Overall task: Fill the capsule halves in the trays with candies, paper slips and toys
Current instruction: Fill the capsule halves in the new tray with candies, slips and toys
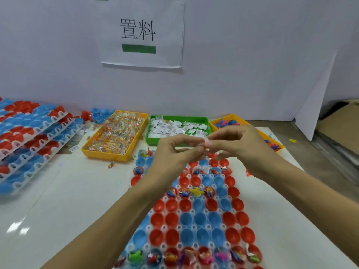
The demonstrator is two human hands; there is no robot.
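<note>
A white tray (192, 211) of red and blue capsule halves lies in front of me; most halves are bare, while some rows hold candies, slips and toys. Above its far end my left hand (171, 152) and my right hand (233, 144) meet, fingertips pinched together on small items (206, 145): something white and red, blurred. Behind them stand a yellow bin of wrapped candies (116, 134), a green bin of paper slips (174, 128) and an orange-yellow bin of small toys (229, 122), partly hidden by my right hand.
Stacked trays of red and blue capsule halves (29, 136) sit at the left. Loose blue and red halves (99, 115) lie behind the candy bin. A white wall with a paper sign (141, 33) closes the back. Cardboard (338, 125) lies at the right.
</note>
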